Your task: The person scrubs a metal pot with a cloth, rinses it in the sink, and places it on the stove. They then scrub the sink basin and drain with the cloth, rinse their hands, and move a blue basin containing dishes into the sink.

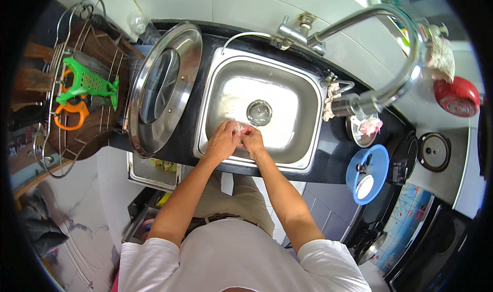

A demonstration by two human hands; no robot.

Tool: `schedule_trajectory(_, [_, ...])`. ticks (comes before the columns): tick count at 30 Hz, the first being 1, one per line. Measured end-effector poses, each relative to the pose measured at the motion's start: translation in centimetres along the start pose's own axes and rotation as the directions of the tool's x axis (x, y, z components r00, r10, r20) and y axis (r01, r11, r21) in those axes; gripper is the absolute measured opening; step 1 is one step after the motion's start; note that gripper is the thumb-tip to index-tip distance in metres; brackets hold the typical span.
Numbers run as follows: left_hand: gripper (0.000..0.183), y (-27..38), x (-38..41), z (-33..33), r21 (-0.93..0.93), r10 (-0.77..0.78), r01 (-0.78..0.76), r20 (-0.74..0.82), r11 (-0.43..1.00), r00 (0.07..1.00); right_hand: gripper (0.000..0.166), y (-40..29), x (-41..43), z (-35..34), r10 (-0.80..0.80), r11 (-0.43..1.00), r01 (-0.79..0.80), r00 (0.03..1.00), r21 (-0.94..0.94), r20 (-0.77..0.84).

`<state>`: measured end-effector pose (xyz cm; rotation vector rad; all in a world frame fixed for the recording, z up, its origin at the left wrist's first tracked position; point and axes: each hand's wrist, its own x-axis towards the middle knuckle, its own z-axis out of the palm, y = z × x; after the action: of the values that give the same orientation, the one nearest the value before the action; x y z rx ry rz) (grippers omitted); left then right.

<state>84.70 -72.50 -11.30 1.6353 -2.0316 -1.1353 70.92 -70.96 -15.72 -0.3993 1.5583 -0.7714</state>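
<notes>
My left hand (222, 141) and my right hand (252, 139) meet over the near side of a stainless steel sink (310, 138). Between their fingers is a small, crumpled, pink-and-white cloth (239, 129), mostly covered by the fingers. Both hands grip it. Just beyond them, the round drain (259, 113) sits in the shiny wet-looking basin. A tall chrome faucet (409, 20) arches over the right of the counter, its spout end (342, 106) pointing towards the sink's right rim.
A large steel lid (188, 88) leans left of the sink. Farther left, a wire rack (63, 70) holds a green peeler (86, 82) and orange-handled scissors (71, 115). At right stand a blue basin (379, 153), a small bowl (364, 141) with a pink cloth, and a black appliance (400, 165).
</notes>
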Motion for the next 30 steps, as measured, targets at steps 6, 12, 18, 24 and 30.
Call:
schedule_trajectory(6, [0.045, -0.1, 1.8, 1.2, -0.886, -0.402, 0.391, 0.273, 0.249, 0.874, 0.012, -3.7, -5.7, 2.5, -0.045, 0.923, 0.024, 0.998, 0.384, 0.047])
schedule_trajectory(12, [0.04, 5.0, 3.1, -1.9, -0.915, -0.292, 0.403, 0.384, 0.004, 0.876, 0.027, -7.1, -8.9, 2.9, -0.112, 0.857, 0.078, 0.993, 0.509, 0.037])
schedule_trajectory(18, [0.026, 9.2, 3.1, -0.8, -0.955, -0.351, 0.212, 0.129, 0.206, 0.927, 0.029, -8.2, -6.6, 3.1, -0.174, 0.867, 0.314, 0.918, 0.386, -0.358])
schedule_trajectory(24, [0.04, 10.2, 2.5, 0.3, -0.952, -0.389, 0.231, 0.139, 0.201, 0.911, 0.028, -8.8, -6.5, 2.2, -0.177, 0.834, 0.32, 0.926, 0.449, -0.332])
schedule_trajectory(30, [0.063, 10.2, 4.2, -0.9, -0.839, -0.465, 0.499, 0.36, 0.217, 0.809, 0.047, -9.1, -8.5, 2.0, -0.306, 0.747, 0.259, 0.952, 0.613, -0.029])
